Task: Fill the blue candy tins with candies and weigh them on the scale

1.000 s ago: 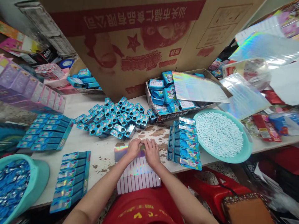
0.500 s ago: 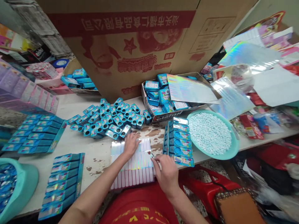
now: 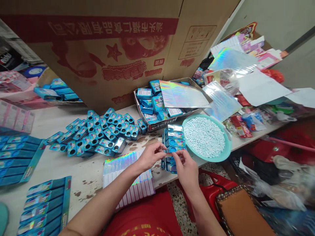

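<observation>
My left hand [image 3: 152,156] and my right hand [image 3: 185,167] come together over a row of blue candy boxes [image 3: 175,135] joined in a display strip. The fingertips of both hands pinch a small, thin sticker [image 3: 168,154], partly hidden by the fingers. Left of them, a sheet of shiny rainbow stickers [image 3: 123,167] lies on white-and-pink striped sheets [image 3: 137,191]. Beyond it are several loose blue boxes [image 3: 97,129] with round holes in their ends.
A turquoise bowl [image 3: 228,147] of small pale candies stands right of the row. Behind sits an open carton [image 3: 149,124] of blue boxes, with a shiny sheet [image 3: 182,96] on top. A large cardboard box [image 3: 98,52] rises at the back. More joined blue boxes [image 3: 43,205] lie at left.
My left hand has left the sticker sheet and moved right to meet my right hand above the row of blue boxes. The view has turned rightward.
</observation>
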